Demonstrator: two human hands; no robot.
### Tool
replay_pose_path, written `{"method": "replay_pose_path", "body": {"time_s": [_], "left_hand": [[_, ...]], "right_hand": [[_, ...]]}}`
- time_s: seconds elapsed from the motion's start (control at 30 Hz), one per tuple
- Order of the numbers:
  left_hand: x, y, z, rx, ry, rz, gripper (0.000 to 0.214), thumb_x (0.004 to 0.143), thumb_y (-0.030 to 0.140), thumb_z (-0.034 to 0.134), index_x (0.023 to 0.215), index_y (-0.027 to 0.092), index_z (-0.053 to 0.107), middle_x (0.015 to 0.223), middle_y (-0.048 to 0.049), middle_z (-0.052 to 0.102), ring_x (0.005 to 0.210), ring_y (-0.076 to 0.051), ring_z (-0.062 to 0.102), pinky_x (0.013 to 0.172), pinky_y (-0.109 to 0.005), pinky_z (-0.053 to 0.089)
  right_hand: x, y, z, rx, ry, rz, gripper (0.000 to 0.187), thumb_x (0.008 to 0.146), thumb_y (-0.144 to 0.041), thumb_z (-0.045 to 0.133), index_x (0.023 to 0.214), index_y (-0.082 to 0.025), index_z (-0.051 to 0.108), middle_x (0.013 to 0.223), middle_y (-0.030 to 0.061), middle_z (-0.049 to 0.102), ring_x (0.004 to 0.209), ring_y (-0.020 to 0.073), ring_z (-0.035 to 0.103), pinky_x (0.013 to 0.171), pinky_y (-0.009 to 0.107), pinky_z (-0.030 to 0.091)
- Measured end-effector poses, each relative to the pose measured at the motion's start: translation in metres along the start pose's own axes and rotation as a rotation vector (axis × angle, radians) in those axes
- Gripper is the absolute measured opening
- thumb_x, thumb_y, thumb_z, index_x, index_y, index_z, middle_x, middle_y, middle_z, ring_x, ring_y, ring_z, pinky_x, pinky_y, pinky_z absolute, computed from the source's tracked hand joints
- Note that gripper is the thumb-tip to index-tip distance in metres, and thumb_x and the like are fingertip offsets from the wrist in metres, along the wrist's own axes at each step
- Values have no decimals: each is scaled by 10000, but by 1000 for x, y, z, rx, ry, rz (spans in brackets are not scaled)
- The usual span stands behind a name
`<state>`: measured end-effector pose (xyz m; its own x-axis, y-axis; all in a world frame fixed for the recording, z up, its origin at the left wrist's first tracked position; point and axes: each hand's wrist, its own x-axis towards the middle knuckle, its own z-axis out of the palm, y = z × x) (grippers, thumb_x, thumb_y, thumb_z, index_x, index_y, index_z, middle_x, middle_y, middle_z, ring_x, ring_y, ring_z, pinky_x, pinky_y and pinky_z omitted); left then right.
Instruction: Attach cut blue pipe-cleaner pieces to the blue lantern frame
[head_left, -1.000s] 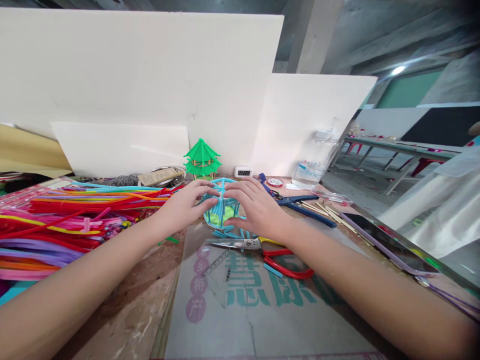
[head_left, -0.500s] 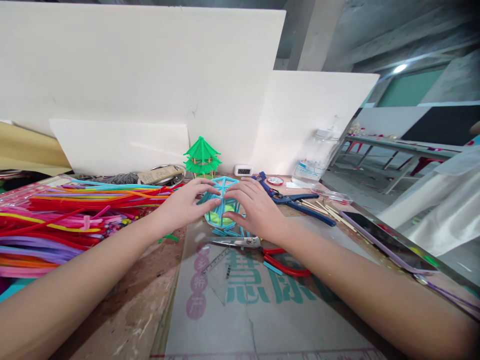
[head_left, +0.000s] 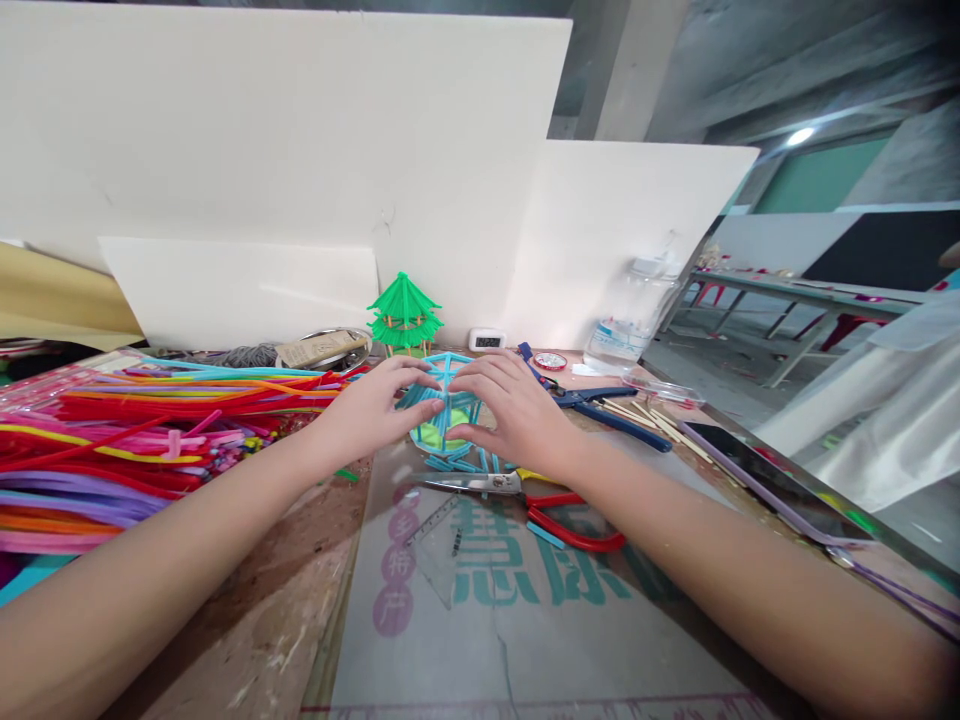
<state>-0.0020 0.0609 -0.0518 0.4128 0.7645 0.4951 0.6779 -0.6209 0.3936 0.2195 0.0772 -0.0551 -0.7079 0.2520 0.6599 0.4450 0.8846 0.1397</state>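
Note:
Between my hands stands a light-blue pipe-cleaner frame [head_left: 448, 372], round and cage-like, with pale green at its base. My left hand [head_left: 390, 400] curves around its left side, thumb toward the middle bars. At the right side, my right hand [head_left: 504, 405] has its fingers bent over the frame and its thumb low near the green part. Both hands seem to hold the frame, though the exact fingertip contact is partly hidden. Short blue pipe-cleaner pieces [head_left: 469, 463] lie just in front. Nearer still, scissors [head_left: 574, 530] with red handles rest on the mat beside a clear triangle ruler [head_left: 435, 545].
Pipe-cleaner bundles [head_left: 97, 480] in many colours cover the left side. Behind are a green pagoda-like model [head_left: 406, 318], a small digital clock [head_left: 487, 340] and a plastic bottle [head_left: 622, 320]. Blue-handled pliers [head_left: 619, 412], wooden sticks [head_left: 679, 432] and a phone [head_left: 765, 475] lie right.
My right hand has shifted slightly to the right, and a yellow part by the scissors shows more. My left hand stays almost in place at the frame.

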Motion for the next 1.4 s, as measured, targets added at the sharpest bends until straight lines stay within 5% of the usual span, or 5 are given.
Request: {"method": "replay_pose_path", "body": {"time_s": [0.33, 0.53, 1.4], "left_hand": [[-1, 0, 0, 6, 3, -1, 351, 872, 499, 533, 1030, 218, 671, 1194, -65, 600, 1168, -238, 541, 1033, -392, 429], [-1, 2, -1, 16, -17, -18, 375, 876, 509, 523, 1065, 221, 673, 1228, -72, 578, 1173, -236, 538, 1043, -403, 417], [-1, 3, 1, -3, 8, -19, 359, 869, 497, 538, 1048, 223, 685, 1211, -67, 587, 1166, -229, 545, 1023, -385, 424]], "right_hand": [[-1, 5, 1, -42, 20, -26, 257, 901, -386, 556, 1077, -203, 601, 1051, 85, 647, 1025, 248, 540, 985, 474, 382], [-1, -1, 1, -14, 27, -7, 410, 844, -490, 610, 1112, -183, 561, 1084, 107, 645, 1076, 262, 541, 1023, 490, 353], [-3, -4, 10, -21, 73, -15, 334, 872, -428, 602, 1087, -176, 554, 1048, 89, 663, 1057, 235, 573, 1052, 467, 349]]}}
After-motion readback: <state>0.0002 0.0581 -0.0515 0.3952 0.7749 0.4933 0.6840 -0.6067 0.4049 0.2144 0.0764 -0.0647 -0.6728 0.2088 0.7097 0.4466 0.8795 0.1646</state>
